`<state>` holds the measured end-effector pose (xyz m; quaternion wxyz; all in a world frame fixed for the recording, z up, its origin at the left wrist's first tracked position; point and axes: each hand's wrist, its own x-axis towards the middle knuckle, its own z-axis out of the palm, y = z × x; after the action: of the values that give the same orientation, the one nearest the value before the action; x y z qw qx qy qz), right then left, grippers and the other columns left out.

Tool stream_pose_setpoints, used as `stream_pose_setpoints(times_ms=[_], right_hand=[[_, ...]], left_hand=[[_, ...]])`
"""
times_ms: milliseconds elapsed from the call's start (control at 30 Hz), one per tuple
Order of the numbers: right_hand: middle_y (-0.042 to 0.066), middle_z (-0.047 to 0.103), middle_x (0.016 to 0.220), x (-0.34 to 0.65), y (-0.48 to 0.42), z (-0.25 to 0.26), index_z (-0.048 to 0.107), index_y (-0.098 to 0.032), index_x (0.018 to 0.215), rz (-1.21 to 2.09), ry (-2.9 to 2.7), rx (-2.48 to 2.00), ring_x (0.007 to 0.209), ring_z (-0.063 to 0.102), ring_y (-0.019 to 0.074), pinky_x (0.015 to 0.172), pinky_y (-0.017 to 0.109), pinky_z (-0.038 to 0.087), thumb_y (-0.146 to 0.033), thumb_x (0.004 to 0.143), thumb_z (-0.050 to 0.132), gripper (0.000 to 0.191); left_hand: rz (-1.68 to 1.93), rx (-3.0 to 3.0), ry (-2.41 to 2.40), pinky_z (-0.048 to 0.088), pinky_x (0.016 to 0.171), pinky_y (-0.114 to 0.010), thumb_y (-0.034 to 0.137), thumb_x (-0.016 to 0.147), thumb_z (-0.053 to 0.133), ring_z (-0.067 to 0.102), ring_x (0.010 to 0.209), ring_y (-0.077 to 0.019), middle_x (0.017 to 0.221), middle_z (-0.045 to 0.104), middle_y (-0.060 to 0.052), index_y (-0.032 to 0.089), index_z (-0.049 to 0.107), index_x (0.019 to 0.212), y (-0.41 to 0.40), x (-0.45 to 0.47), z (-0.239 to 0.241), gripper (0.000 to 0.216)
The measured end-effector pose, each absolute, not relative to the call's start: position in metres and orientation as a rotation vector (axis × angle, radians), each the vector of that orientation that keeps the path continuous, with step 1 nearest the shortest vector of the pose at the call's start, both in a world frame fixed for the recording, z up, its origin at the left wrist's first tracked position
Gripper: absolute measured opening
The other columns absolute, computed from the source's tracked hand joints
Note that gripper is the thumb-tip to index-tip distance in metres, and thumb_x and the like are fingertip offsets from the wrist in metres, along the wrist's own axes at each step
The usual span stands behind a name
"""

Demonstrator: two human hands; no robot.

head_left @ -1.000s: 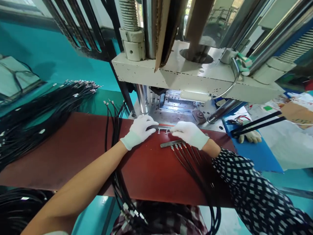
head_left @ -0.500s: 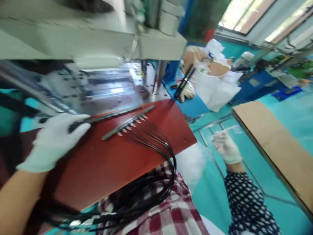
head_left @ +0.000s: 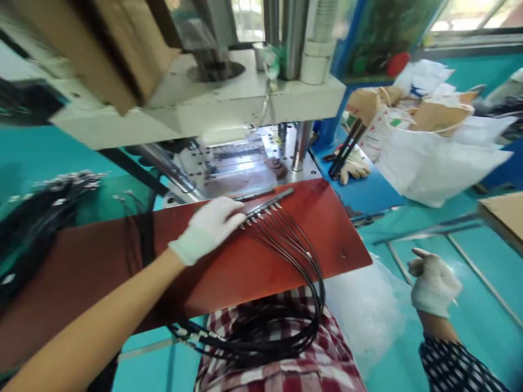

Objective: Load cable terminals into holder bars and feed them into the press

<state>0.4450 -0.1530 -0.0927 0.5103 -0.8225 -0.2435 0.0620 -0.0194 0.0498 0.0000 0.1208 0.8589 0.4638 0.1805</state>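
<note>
My left hand (head_left: 210,226) wears a white glove and rests on the red work board (head_left: 253,261), fingers closed over the near end of a grey metal bar (head_left: 269,204) that holds a row of black wire (head_left: 294,245) ends. The wires loop down off the board into my lap. My right hand (head_left: 433,283), also gloved, hangs off the board's right side above the teal floor, fingers loosely curled and nothing visible in them. Behind the board stands the press machine (head_left: 229,103) with its lit metal bed (head_left: 237,163).
A bundle of black wires (head_left: 44,212) lies on the left. A clear plastic bag (head_left: 363,305) hangs by my knee. At the right are a blue surface with a spare glove and black sticks (head_left: 347,149), white bags (head_left: 433,158) and a cardboard sheet (head_left: 502,215).
My head swung right, then partly back. My right hand left the bar on the board and dropped off to the right side. My left hand stayed at the bar.
</note>
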Motion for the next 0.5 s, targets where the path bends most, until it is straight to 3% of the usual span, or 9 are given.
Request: stream_pose_setpoints(times_ms=[100,167,267,367,433,500], right_hand=[[0.011,0.069,0.082,0.389,-0.109,-0.049,0.071,-0.031,0.098,0.457,-1.009,-1.658,0.071,0.065,0.0273,0.07,0.047,0.053,-0.058,0.092,0.047,0.037],[0.01,0.071,0.103,0.344,-0.082,-0.03,0.068,-0.027,0.11,0.786,-1.391,-1.547,0.094,0.068,0.0266,0.089,0.047,0.054,-0.051,0.093,0.05,0.034],[0.012,0.062,0.13,0.292,-0.044,-0.021,0.064,-0.02,0.12,0.789,-1.642,-1.464,0.123,0.057,0.0267,0.115,0.047,0.038,-0.046,0.092,0.053,0.04],[0.013,0.052,0.143,0.267,-0.02,-0.021,0.051,-0.019,0.135,1.149,-1.365,-1.314,0.133,0.051,0.0232,0.118,0.043,0.035,-0.047,0.091,0.056,0.052],[0.014,0.05,0.146,0.257,-0.015,-0.02,0.046,-0.02,0.134,1.543,-0.987,-1.177,0.132,0.052,0.0235,0.114,0.043,0.04,-0.05,0.09,0.058,0.055],[0.018,0.057,0.137,0.247,-0.015,-0.019,0.048,-0.017,0.127,1.953,-0.678,-1.068,0.122,0.061,0.0272,0.104,0.046,0.049,-0.056,0.088,0.059,0.056]], left_hand=[[0.387,2.484,1.457,0.049,0.096,-0.04,0.045,0.092,0.056,0.061,0.105,-0.0254,0.106,0.066,-0.008,0.02,0.068,0.108,0.054,0.02,-0.017,0.032],[0.378,2.401,1.554,0.049,0.093,-0.038,0.039,0.092,0.056,0.061,0.103,-0.0251,0.102,0.065,-0.008,0.021,0.07,0.104,0.055,0.033,-0.023,0.025],[0.394,2.294,1.57,0.048,0.089,-0.036,0.03,0.092,0.054,0.061,0.1,-0.024,0.097,0.066,-0.007,0.021,0.071,0.093,0.056,0.037,-0.02,0.019],[0.414,2.248,1.52,0.05,0.086,-0.034,0.028,0.091,0.053,0.064,0.092,-0.0216,0.09,0.068,-0.004,0.02,0.07,0.085,0.062,0.028,-0.008,0.02],[0.474,2.237,1.511,0.051,0.087,-0.034,0.029,0.091,0.052,0.064,0.092,-0.021,0.092,0.069,-0.004,0.02,0.071,0.087,0.073,0.016,0.001,0.021],[0.597,2.269,1.5,0.051,0.089,-0.036,0.029,0.092,0.051,0.064,0.095,-0.0218,0.097,0.069,-0.006,0.019,0.071,0.093,0.09,0.005,0.01,0.023]])
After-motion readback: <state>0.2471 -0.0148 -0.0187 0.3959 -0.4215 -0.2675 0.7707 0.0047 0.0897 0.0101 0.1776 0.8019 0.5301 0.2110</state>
